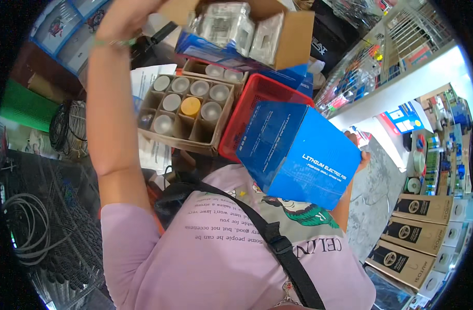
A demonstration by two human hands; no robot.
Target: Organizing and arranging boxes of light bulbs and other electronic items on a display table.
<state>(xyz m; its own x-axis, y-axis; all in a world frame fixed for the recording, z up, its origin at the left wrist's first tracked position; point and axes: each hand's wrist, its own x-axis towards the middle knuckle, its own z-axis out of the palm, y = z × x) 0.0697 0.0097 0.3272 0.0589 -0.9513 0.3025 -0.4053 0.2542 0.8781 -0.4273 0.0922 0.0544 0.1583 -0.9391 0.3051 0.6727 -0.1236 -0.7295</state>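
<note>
A large blue printed cardboard box (310, 159) is tilted in front of my chest, with my right hand (362, 158) gripping its right edge; the arm is partly hidden behind it. My left arm reaches up the picture, and my left hand (131, 17) is cut off by the top edge, so its fingers are hidden. Close to that hand lies a black object (159, 37). Right of it stands an open cardboard box (294, 38) holding clear plastic-wrapped items (224, 25). A red plastic basket (255, 83) sits partly beneath the blue box.
A divided carton (174, 143) holds several white-topped cylinders and one yellow-topped one, beside printed papers (155, 157). Coiled cable (71, 128) and green mesh (27, 104) lie at left. Wire racks (399, 42) are at upper right; brown boxes (418, 232) stand at lower right.
</note>
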